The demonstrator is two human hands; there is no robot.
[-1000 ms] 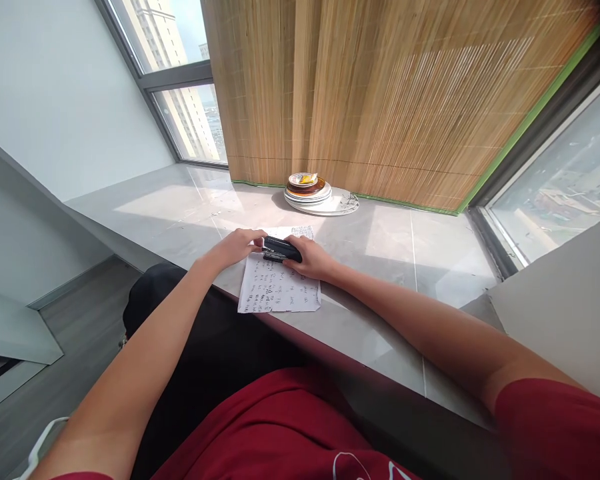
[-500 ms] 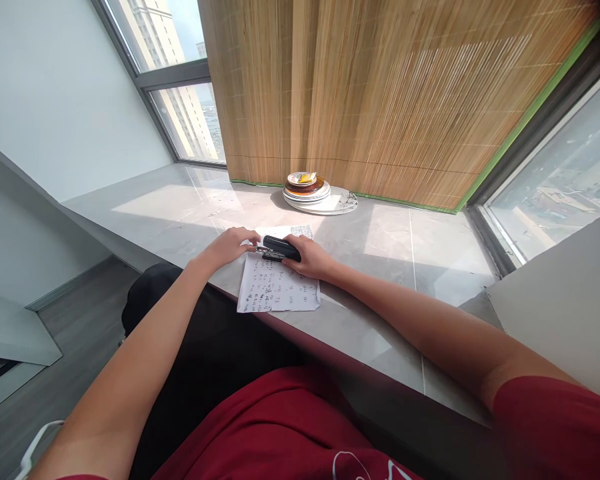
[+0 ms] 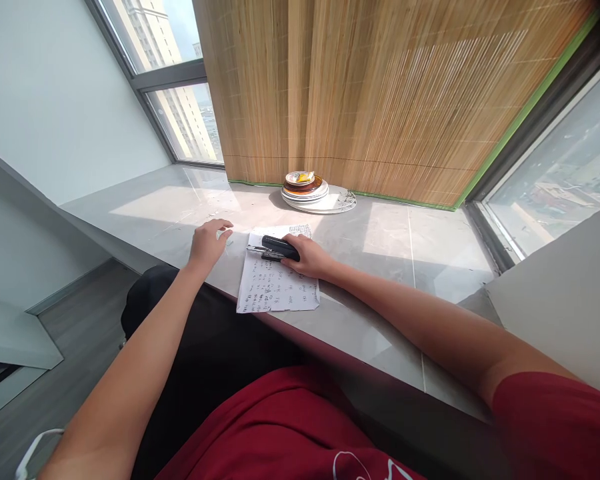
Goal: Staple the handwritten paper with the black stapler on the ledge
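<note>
A black stapler lies over handwritten sheets of paper, with its metal magazine tray sticking out to the left. My right hand is wrapped round the stapler's rear end. To the left of the paper, my left hand hovers above the grey ledge, thumb and fingers apart, apparently with nothing in it. A small pale bit on the ledge shows by the left thumb, too small to name.
A stack of plates with a yellow packet on top stands on a larger oval plate at the back. Behind it hangs a bamboo blind. Windows flank it, and the ledge's front edge runs along my lap.
My left hand has let go of the stapler's metal tray and moved left, off the paper. The tray now shows further out. My right hand keeps its hold.
</note>
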